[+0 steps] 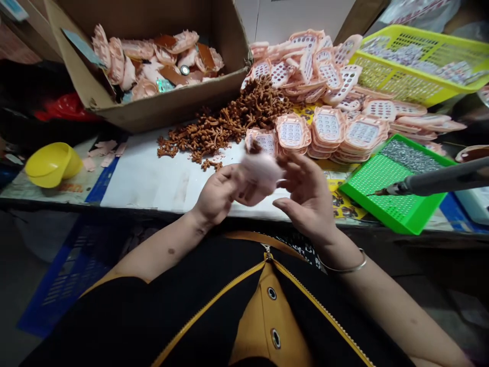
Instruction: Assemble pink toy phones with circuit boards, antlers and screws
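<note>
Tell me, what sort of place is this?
Probably a small assembly workshop: many small brown parts lie in a loose heap, patterned pink panels stand in stacks beside them, and a green tray holds metal pieces, perhaps screws.

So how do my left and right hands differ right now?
The left hand has its fingers closed on the pink piece; the right hand is open, thumb and fingers apart, beside it.
The right hand's wrist wears a metal bangle; the left hand's shows none.
Both are ungloved.
</note>
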Tool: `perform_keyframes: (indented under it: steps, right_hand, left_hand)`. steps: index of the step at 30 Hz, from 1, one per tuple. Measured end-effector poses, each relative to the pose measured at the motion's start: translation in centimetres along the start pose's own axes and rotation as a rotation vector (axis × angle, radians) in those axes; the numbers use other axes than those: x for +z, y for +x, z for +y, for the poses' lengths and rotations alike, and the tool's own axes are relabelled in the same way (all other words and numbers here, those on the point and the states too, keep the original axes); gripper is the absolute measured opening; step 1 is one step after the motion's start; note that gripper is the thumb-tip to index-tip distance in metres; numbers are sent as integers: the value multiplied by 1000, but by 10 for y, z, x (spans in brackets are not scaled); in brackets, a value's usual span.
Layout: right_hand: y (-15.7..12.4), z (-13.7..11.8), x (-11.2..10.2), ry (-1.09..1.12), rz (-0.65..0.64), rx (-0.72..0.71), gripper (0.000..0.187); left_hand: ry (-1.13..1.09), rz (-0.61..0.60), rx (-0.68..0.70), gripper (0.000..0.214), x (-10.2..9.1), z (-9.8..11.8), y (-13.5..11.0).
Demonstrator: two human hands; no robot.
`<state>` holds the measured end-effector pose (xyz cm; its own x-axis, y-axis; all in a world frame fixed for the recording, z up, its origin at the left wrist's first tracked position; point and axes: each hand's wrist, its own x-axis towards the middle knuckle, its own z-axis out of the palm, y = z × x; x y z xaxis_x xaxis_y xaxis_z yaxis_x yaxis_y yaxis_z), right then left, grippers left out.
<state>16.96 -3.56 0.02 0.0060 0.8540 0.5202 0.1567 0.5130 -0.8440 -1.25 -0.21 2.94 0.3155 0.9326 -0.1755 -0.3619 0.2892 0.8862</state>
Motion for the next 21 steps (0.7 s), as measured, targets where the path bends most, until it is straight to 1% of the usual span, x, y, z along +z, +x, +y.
perform_keyframes:
  steps: [1,2,4,6,9,11,13,15,16,18,21]
  right_hand:
    - [2,-2,5,-44,-46,6,82]
    - [4,-5,10,-118,-111,15,86]
    - [5,-12,22,-313,-252,11,90]
    - [6,-20,34,-530,-359,-3,88]
    - [6,-29,47,-783,-401,8,76]
    - [6,-33,52,-870,-431,22,70]
    - [5,-35,53,-923,-475,-10,67]
    - [4,-36,50,-977,-482,-80,62]
    - [3,-36,48,-1005,-459,-125,60]
    - [3,-36,44,-1059,-373,-225,61]
    - [3,-39,41,-1114,-253,-358,63]
  left_hand:
    - [-148,-6,-42,24,-1,-1,4]
    - [-263,-16,-62,26,-3,-3,7]
    - [-376,-40,-72,29,-5,-6,10]
    - [-366,-58,-78,32,-5,-9,9]
    - [-271,-54,-75,36,-2,-12,5]
    - [-230,-47,-48,40,-2,-12,4]
    - [-208,-39,-14,45,-6,-10,5]
    - [-186,-23,20,48,-12,-10,7]
    - [-173,-15,33,48,-15,-10,8]
    - [-150,-17,46,45,-21,-11,8]
    - [-147,-98,40,40,-23,-14,6]
